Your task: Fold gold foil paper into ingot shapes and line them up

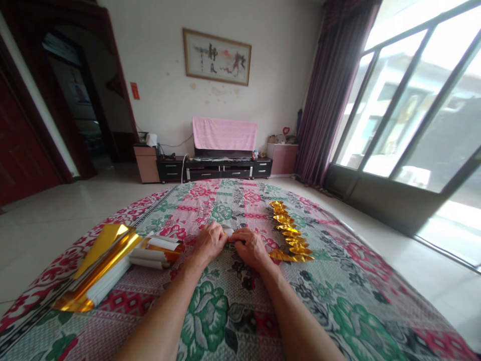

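Both of my hands rest close together on the flowered cloth (225, 311) in the middle of the round table. My left hand (209, 242) and my right hand (251, 245) have their fingers curled and pinched on a small piece of paper (228, 231), white and gold, pressed down between them. Just right of my right hand runs a row of several folded gold paper pieces (287, 231), reaching away from me. Left of my left hand lie a few rolled sheets (160, 250) and a stack of gold foil sheets (98, 268).
The table edge curves round on both sides above a pale tiled floor. Against the far wall stands a low dark TV cabinet (214, 169) with a pink cloth (224, 134) over the screen. Large glass doors (413, 110) and a purple curtain are at the right.
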Available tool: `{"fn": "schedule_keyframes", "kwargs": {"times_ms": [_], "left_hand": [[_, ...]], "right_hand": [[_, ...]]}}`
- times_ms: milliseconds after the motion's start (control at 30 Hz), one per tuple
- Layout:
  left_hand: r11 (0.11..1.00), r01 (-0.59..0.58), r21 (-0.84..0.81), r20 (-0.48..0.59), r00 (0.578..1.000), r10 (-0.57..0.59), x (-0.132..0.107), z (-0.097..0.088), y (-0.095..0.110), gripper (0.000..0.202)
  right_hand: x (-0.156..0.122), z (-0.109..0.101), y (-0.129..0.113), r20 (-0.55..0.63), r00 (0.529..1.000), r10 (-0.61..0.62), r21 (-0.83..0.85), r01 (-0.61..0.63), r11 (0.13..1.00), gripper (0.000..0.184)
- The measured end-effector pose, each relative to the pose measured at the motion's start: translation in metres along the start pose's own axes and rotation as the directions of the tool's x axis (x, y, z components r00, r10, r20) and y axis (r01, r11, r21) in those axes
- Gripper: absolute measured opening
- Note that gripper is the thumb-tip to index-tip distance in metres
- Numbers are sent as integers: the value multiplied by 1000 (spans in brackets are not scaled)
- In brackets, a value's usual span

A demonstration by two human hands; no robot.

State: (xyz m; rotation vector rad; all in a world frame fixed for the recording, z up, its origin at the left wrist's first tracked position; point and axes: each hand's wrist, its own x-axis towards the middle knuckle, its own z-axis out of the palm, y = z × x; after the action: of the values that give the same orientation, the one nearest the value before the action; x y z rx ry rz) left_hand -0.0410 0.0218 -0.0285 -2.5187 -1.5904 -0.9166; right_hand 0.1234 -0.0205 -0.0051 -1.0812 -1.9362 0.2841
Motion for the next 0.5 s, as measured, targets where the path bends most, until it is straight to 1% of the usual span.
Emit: {"fn": "schedule_keyframes", "kwargs": {"times_ms": [100, 200, 333, 500], "left_hand": [[1000, 1, 3, -9, 1000, -1, 0, 0, 0, 18], [1000, 11, -8, -27, 1000, -12, 1, 2, -1, 17], [998, 23, -55, -43, 999, -25, 1, 3, -2, 16], [996, 42, -78, -39, 998, -45, 2, -1, 0, 12]], "right_hand": [[-1, 0, -1, 51, 999, -2, -42, 4, 999, 41], [-2, 2, -1, 81, 996, 23, -101, -15, 995, 40], [-1, 5, 0, 90, 994, 60, -145, -47, 988, 37], [0, 6, 0, 89, 995, 52, -154, -38, 987, 35]]}}
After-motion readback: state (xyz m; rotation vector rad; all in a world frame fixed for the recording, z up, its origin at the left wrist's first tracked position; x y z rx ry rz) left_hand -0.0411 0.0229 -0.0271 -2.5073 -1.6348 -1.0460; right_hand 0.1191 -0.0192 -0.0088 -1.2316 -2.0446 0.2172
